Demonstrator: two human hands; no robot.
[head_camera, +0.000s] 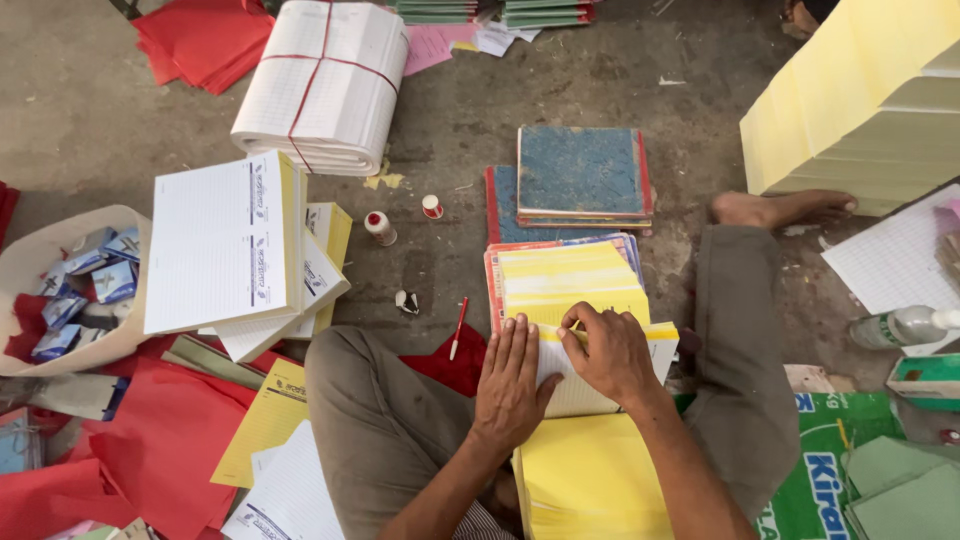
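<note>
Pressing left hand (512, 385) flat, fingers together, on pad (590, 385); right hand (612, 352) seemingly pinching one sheet

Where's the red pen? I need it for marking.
In the head view, the red pen lies on the floor left of the left hand, beside the red paper.

— How many small white glue bottles with red caps (380, 227) stand on the floor?
— Two, plus one red pen (458, 328).
— And hands on the yellow-and-white paper pad (570, 290)?
— Two: the left hand (511, 382) and the right hand (610, 352). One bare foot (780, 208) shows.
</note>
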